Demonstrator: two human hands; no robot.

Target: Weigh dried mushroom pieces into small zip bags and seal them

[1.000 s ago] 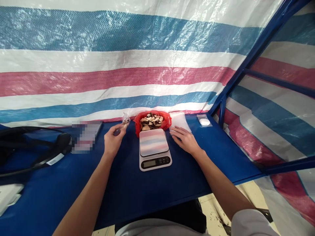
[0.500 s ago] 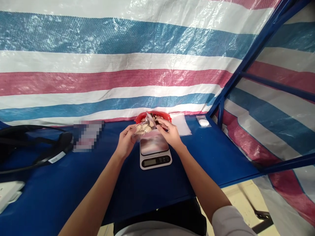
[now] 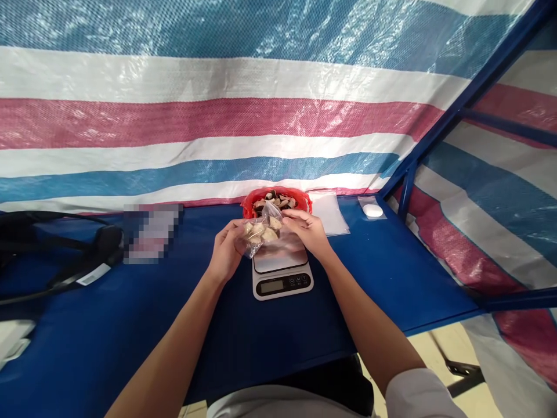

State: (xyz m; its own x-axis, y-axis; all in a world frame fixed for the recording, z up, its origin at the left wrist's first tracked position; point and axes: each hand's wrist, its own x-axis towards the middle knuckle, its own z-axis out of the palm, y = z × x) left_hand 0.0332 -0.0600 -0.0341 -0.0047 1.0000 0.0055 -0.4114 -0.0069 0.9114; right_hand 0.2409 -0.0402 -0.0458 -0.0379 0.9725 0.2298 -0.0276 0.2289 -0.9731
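Observation:
A clear plastic bag [image 3: 263,231] with several pale, dried-looking slices in it is held above the kitchen scale [image 3: 282,283]. My left hand [image 3: 228,248] grips the bag's left end between thumb and fingers. At the other end, my right hand [image 3: 308,232] pinches the bag's upper right edge with thumb and forefinger. The scale is white with a shiny metal plate, partly covered by the bag; no reading can be made out on its display. Just behind the bag, a red plastic bag [image 3: 304,200] stands open, holding many dark-edged, pale pieces.
To the right of the red bag lie flat clear bags [image 3: 331,213] and a white oval object [image 3: 372,210] on clear plastic. Black headgear [image 3: 102,249] and a white device [image 3: 15,342] are at left on the blue table [image 3: 383,273]. A striped sheet [image 3: 195,119] hangs behind.
My view has tilted down and shifted slightly left. The bag of slices hangs more upright and spread between my hands, and more of the red bag's contents shows behind it.

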